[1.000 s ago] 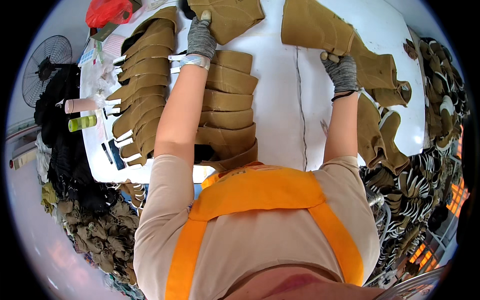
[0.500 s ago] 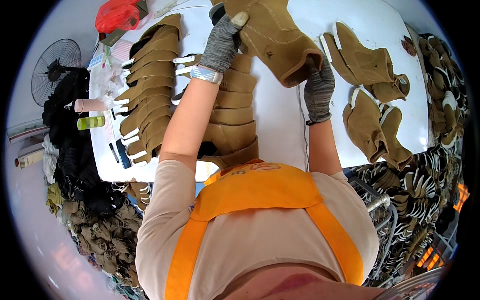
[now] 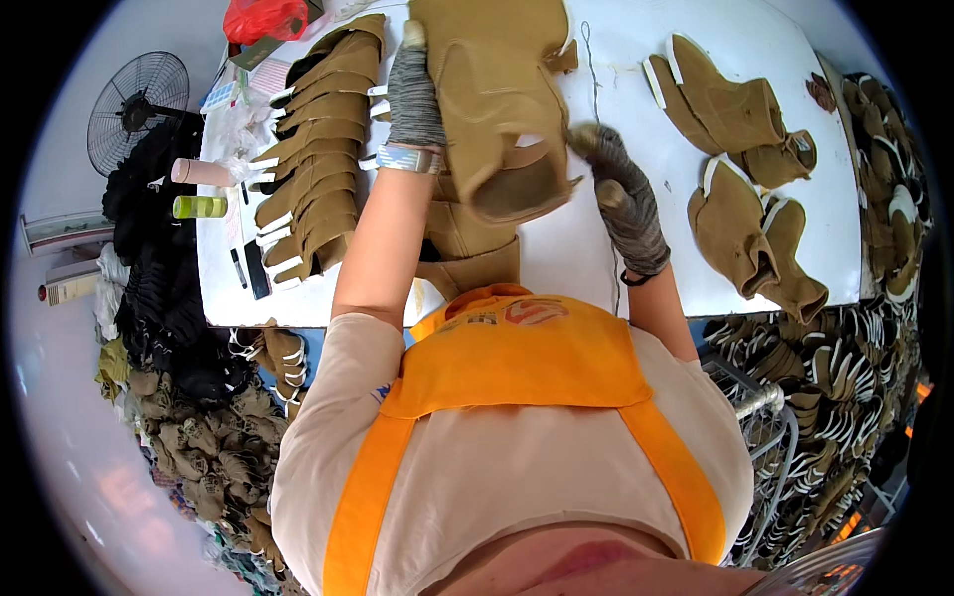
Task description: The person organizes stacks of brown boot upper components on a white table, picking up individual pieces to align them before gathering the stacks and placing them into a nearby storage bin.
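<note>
A brown boot upper (image 3: 492, 94) with pale stitching is held up over the table, its wide opening towards me. My left hand (image 3: 413, 99), in a grey knit glove, grips it along the left edge with the thumb laid on its face. Just off its right side is my gloved right hand (image 3: 624, 194), fingers and thumb apart and nothing in it. Beneath the held piece lies a stack of brown uppers (image 3: 472, 243), partly covered by it. Another row of overlapping uppers (image 3: 323, 149), with white tabs, runs down to the left.
Two pairs of brown uppers, one farther (image 3: 725, 109) and one nearer (image 3: 740, 228), lie at the right on the white table (image 3: 576, 268). A green roll (image 3: 200, 207), a pink cylinder (image 3: 202, 172), a phone (image 3: 256, 270) and a red bag (image 3: 263, 20) sit left. A fan (image 3: 136, 102) stands beyond.
The boot upper has come nearer and turned so that its opening faces me. My right hand has let go of its opening edge and moved slightly down. The left hand still holds it.
</note>
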### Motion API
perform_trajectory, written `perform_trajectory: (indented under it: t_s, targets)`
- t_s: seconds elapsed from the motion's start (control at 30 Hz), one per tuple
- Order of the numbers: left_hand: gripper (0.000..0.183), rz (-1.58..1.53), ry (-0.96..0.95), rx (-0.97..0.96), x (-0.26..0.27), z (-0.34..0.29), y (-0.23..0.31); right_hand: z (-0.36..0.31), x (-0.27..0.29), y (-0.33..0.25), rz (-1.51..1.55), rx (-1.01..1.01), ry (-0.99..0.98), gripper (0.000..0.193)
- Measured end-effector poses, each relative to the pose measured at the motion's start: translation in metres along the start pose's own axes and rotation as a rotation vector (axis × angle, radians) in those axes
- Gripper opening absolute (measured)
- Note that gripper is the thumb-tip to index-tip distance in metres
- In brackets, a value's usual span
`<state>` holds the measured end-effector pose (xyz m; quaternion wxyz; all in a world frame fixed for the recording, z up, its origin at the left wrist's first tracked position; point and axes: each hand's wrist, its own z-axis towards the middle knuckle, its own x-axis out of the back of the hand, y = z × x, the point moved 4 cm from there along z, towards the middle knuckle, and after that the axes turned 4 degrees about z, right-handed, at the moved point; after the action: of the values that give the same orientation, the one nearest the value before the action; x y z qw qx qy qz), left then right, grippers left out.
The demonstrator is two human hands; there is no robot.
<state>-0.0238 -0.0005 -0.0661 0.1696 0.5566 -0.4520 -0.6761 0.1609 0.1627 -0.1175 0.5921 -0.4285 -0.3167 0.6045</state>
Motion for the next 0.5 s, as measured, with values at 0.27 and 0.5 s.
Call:
perform_trajectory:
  t_s: [0.27, 0.5]
  targets:
    - [0.066, -0.051, -0.012, 0.176, 0.011, -0.032, -0.032, 0.016, -0.017, -0.003, 0.360, -0.304, 0.282, 0.068]
    - [0.038, 0.327, 0.028, -0.038, 0.070, -0.067, -0.033, 0.030, 0.020, -0.009, 0.122, -0.169, 0.397, 0.050]
